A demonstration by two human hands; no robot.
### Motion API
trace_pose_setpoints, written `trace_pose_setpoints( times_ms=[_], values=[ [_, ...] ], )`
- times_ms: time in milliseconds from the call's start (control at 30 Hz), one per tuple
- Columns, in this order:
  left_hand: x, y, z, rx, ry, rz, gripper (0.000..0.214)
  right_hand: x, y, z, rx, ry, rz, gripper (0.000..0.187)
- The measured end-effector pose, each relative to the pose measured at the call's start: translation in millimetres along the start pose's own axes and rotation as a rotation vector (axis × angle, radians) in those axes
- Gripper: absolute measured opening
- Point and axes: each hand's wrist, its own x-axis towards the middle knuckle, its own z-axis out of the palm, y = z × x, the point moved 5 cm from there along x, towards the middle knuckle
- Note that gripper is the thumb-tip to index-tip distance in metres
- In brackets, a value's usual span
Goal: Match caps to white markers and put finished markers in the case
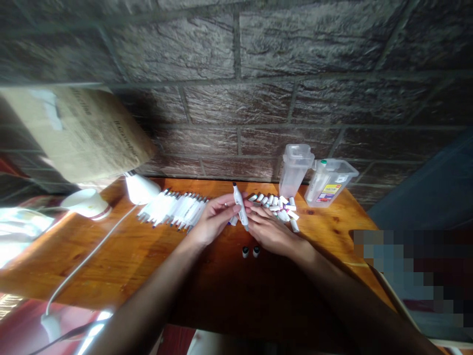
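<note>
My left hand (218,217) pinches a white marker (240,204) near its middle. The marker leans with its dark tip up, both ends uncapped. Against its lower right side lies my right hand (271,227), palm down with fingers stretched out; whether it touches the marker I cannot tell. Just beyond that hand is a heap of white marker caps (284,215), partly hidden by the fingers. Two caps with dark tops, a left cap (245,252) and a right cap (256,251), stand upright nearer to me. Several uncapped markers (177,209) lie side by side to the left.
Two clear plastic cases stand at the back right: a tall case (293,172) and a wider case (327,190) holding a green-ended marker. A lamp (141,189) with a paper shade and a white cord (94,251) occupies the left, beside a white cup (86,203). A brick wall (258,103) bounds the table.
</note>
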Motion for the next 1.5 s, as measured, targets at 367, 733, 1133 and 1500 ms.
trace_pose_setpoints(
  times_ms=[367, 733, 1133, 1500],
  values=[
    [-2, 1, -2.5, -0.025, -0.029, -0.013, 0.036, 0, -5, 0, 0.005, -0.100, -0.001, 0.051],
    [0, 0, -1.5, -0.088, -0.025, -0.030, 0.035, -2, -5, -3, 0.078, -0.040, -0.016, 0.041],
    [-1, 4, -2.2, -0.102, 0.010, -0.005, 0.034, -8, 6, -12, 0.110, 0.076, -0.018, 0.030],
    [1, 0, -6.9, -0.089, 0.044, 0.004, 0.035, -20, 18, -37, 0.286, 0.208, 0.112, 0.023]
  ],
)
